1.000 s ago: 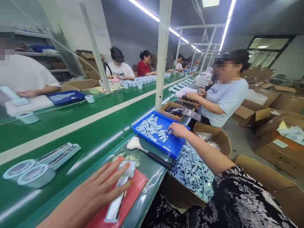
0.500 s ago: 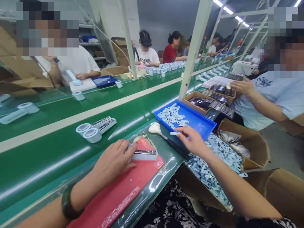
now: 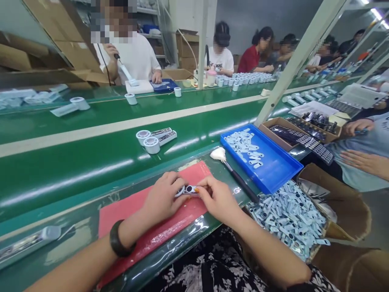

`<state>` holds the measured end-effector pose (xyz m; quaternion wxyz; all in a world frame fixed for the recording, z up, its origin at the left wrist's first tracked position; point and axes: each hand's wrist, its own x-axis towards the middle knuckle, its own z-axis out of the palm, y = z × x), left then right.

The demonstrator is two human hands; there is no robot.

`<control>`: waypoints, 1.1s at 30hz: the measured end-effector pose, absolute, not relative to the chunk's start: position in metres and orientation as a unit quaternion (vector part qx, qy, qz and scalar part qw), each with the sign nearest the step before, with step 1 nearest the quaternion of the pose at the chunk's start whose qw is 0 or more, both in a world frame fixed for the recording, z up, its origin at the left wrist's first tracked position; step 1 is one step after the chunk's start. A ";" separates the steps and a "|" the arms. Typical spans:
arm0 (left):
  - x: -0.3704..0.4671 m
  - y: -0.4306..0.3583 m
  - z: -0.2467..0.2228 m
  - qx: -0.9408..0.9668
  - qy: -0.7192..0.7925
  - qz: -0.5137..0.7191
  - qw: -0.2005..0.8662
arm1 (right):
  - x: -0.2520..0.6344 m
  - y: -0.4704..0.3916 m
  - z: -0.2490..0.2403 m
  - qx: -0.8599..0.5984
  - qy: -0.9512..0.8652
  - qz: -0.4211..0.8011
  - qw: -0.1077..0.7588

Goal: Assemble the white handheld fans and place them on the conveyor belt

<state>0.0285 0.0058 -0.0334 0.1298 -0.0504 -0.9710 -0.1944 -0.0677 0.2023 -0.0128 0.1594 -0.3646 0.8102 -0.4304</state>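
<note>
Over the red mat (image 3: 121,217), my left hand (image 3: 162,196) is closed around a pale handheld device housing (image 3: 180,191), most of it hidden under the fingers. My right hand (image 3: 217,198) pinches the end of a small light-blue plastic cover (image 3: 190,189) with a dark oval in it. That cover lies along the housing's handle, against or just above it; I cannot tell which. To the right, a black-handled spatula (image 3: 240,178) rests on the bench, white paste (image 3: 219,153) on its tip.
A blue tray (image 3: 279,162) of small covers stands at right, above a carton of more covers (image 3: 291,219). Two round-headed housings (image 3: 152,145) lie on the green conveyor (image 3: 75,174). A slanted post (image 3: 285,77) rises behind the tray. Co-workers sit across and at right.
My right hand has moved left from beside the blue tray to the mat, bringing the cover to the housing in my left hand. The camera view has turned right and down.
</note>
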 end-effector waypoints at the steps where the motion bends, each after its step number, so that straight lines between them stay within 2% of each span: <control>1: 0.028 0.007 -0.033 -0.050 -0.969 -0.201 0.135 | -0.065 0.200 -0.013 -0.364 0.829 -0.399 0.144; 5: 0.034 0.013 -0.033 -0.077 -0.958 -0.227 0.157 | -0.059 0.192 -0.012 -0.374 0.865 -0.316 0.112; 10: 0.029 0.014 -0.034 -0.074 -0.957 -0.251 0.127 | -0.067 0.192 -0.012 -0.399 0.857 -0.313 0.092; 12: 0.026 0.014 -0.034 -0.058 -0.956 -0.266 0.107 | -0.075 0.193 -0.020 -0.407 0.838 -0.352 0.094; 17: 0.029 0.017 -0.027 -0.064 -0.956 -0.268 0.101 | -0.086 0.199 -0.043 -0.410 0.734 -0.504 0.197; 20: 0.040 0.021 -0.023 -0.084 -0.959 -0.247 0.112 | -0.081 0.208 -0.042 -0.430 0.747 -0.460 0.214; 26: 0.052 0.040 -0.027 -0.034 -0.979 -0.196 0.045 | -0.071 0.215 -0.034 -0.482 0.772 -0.356 0.211; 33: 0.057 0.046 -0.031 -0.083 -0.985 -0.095 0.115 | -0.069 0.219 -0.048 -0.551 0.746 -0.338 0.162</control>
